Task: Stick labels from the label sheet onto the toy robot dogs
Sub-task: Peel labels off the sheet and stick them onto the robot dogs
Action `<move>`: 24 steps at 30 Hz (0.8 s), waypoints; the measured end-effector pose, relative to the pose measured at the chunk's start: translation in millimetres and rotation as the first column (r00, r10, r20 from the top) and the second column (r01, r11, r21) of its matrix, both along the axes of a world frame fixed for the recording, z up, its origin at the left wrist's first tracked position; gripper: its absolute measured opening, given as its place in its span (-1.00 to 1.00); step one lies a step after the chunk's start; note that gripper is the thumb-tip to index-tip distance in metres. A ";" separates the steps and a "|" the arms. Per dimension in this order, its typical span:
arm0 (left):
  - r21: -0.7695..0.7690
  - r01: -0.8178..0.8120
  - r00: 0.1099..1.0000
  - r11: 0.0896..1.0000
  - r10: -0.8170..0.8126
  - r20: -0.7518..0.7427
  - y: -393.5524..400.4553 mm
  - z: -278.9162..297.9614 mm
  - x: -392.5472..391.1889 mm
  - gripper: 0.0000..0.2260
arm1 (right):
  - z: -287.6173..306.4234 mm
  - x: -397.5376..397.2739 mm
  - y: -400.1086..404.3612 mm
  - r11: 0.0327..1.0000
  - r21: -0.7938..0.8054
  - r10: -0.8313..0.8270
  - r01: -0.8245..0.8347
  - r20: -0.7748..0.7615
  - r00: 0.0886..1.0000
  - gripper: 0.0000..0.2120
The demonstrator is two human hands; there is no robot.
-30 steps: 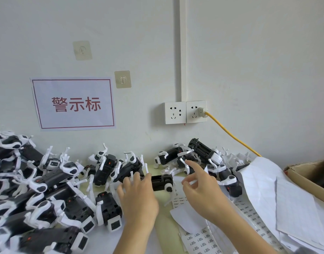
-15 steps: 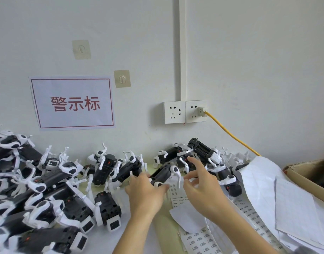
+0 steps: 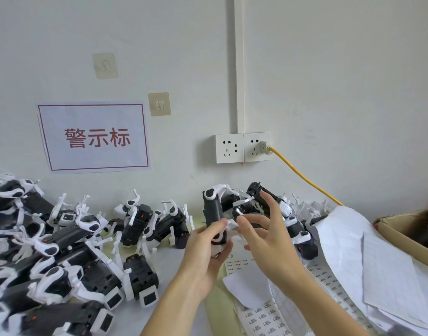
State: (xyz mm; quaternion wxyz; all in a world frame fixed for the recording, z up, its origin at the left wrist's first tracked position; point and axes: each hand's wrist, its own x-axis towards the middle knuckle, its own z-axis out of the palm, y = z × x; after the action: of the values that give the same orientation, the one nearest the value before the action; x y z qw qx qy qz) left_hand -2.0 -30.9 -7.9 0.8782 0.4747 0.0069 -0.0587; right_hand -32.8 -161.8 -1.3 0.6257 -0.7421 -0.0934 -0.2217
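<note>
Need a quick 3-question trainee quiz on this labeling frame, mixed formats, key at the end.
1. True or false: the left hand grips a toy robot dog lifted off the table.
2. The yellow cable plugs into which wall socket: A) the left one, B) the right one?
3. Fill in: the label sheet lies below the ___ hand.

Key: 1 true; 2 B; 3 right.
</note>
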 end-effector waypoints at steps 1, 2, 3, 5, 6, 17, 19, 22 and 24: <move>-0.014 0.043 0.999 0.999 -0.043 0.024 -1.2 1.2 -1.8 -0.55 | 0.1 0.1 0.0 1.000 0.019 -0.003 0.003 0.008 1.000 -0.36; -0.017 0.070 0.997 0.997 -0.070 0.045 -2.4 1.6 -3.1 -0.47 | 0.2 0.3 0.0 0.999 0.033 -0.008 0.007 0.016 1.000 -0.39; -0.017 0.084 0.995 0.996 -0.083 0.061 -3.7 1.6 -4.1 -0.42 | 0.4 0.2 0.0 0.999 0.040 -0.019 0.018 0.023 1.000 -0.41; -0.028 0.089 0.994 0.996 -0.087 0.064 -5.8 0.8 -5.1 -0.42 | 0.8 0.3 -0.5 0.998 0.053 -0.043 0.042 0.029 0.999 -0.45; -0.029 0.086 0.995 0.996 -0.084 0.058 -6.5 0.6 -5.2 -0.48 | 0.8 0.3 -0.9 0.997 0.058 -0.047 0.045 0.024 0.999 -0.46; 0.135 -0.012 0.995 0.991 -0.002 0.101 -8.0 -3.7 -4.0 -0.65 | 3.8 0.2 -6.1 0.998 0.065 0.023 -0.019 -0.059 0.998 -0.47; 0.195 -0.032 0.995 0.980 0.013 0.096 -7.2 -3.6 -3.8 -0.67 | 4.4 0.1 -7.1 0.997 0.078 0.025 -0.020 -0.061 0.998 -0.48; 0.236 -0.058 0.994 0.970 0.036 0.100 -7.2 -4.0 -4.4 -0.73 | 4.8 -1.3 -8.3 0.996 0.080 0.039 -0.034 -0.059 0.997 -0.49; 0.243 -0.039 0.994 0.969 0.013 0.105 -7.6 -3.3 -5.5 -0.71 | 5.5 -3.2 -8.6 0.995 0.085 0.054 -0.049 -0.055 0.997 -0.51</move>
State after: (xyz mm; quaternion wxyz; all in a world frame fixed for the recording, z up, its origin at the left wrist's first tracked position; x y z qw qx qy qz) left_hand -7.5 -38.5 -11.2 0.8129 0.5815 -0.0248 -0.0215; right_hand -36.0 -170.4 4.1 0.6642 -0.7185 -0.0851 -0.1881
